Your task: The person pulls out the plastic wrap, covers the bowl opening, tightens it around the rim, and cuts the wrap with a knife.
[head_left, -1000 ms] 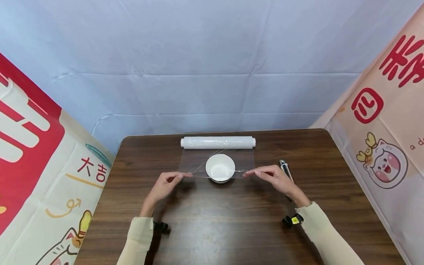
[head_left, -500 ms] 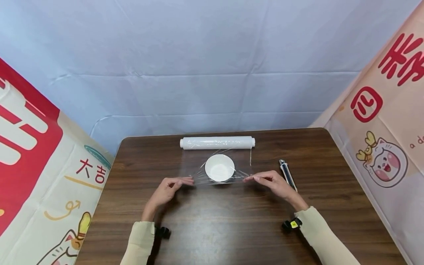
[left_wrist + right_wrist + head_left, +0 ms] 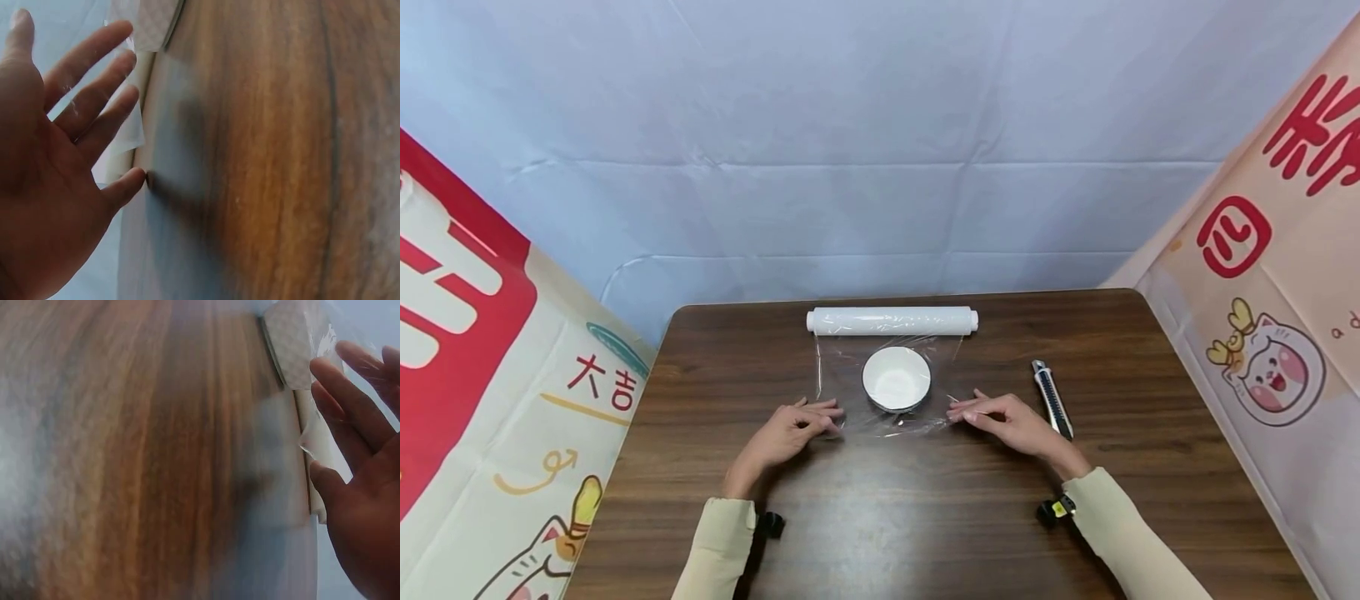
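Observation:
A white bowl [image 3: 896,380] with a dark rim stands on the table under a sheet of clear plastic wrap [image 3: 887,428]. The sheet runs toward the person from a white roll [image 3: 892,321] lying behind the bowl. At the sheet's left front corner is my left hand [image 3: 793,431], its fingers extended against the film; the left wrist view shows them spread. My right hand [image 3: 1011,421] touches the right front corner with extended fingers. In the right wrist view, film clings near those fingertips [image 3: 320,365], and the bowl's patterned side [image 3: 290,344] shows beyond.
A utility knife [image 3: 1052,400] lies on the brown wooden table [image 3: 880,517], just right of the right hand. Pale blue cloth [image 3: 850,150] hangs behind the table. Printed banners flank it at left and right.
Both hands have come down and slightly toward the person, drawing the wrap's front edge past the bowl. Their fingers have gone from pinching the edge to lying extended on the film.

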Motion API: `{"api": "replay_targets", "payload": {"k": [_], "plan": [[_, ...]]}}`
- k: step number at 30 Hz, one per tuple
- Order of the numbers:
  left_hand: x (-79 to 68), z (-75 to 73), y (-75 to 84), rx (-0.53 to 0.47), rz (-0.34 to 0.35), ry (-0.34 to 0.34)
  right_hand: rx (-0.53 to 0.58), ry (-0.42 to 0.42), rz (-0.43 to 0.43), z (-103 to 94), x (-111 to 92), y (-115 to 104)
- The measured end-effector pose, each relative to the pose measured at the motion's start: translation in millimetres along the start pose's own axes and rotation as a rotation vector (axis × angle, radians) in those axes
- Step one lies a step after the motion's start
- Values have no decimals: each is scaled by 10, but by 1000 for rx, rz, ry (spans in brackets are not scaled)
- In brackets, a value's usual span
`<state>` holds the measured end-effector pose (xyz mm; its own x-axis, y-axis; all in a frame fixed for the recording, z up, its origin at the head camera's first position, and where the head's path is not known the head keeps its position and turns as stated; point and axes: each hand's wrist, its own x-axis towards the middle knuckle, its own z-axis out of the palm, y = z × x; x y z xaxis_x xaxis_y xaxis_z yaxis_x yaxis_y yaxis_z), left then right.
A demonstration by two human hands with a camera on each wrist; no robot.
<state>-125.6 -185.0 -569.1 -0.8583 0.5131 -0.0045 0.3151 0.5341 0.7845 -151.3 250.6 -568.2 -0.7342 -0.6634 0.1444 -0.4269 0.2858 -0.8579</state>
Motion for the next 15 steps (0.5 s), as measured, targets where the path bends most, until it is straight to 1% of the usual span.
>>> {"api": "replay_targets", "payload": {"k": [4,7,9,10,12,15], "plan": [[9,61,44,91,-17,10,-139,-16,-16,33,30,-34],[-1,124,88,157,-2,23,-231,-28,-24,58,42,-86],[-19,156,122,179,13,39,-259,-33,-25,73,40,-135],[-28,168,138,184,26,58,-258,-30,-26,78,35,-164],[-47,181,165,183,51,116,-235,-5,-23,81,19,-229],[-63,170,218,182,95,248,-196,88,-18,74,-6,-341]]}}
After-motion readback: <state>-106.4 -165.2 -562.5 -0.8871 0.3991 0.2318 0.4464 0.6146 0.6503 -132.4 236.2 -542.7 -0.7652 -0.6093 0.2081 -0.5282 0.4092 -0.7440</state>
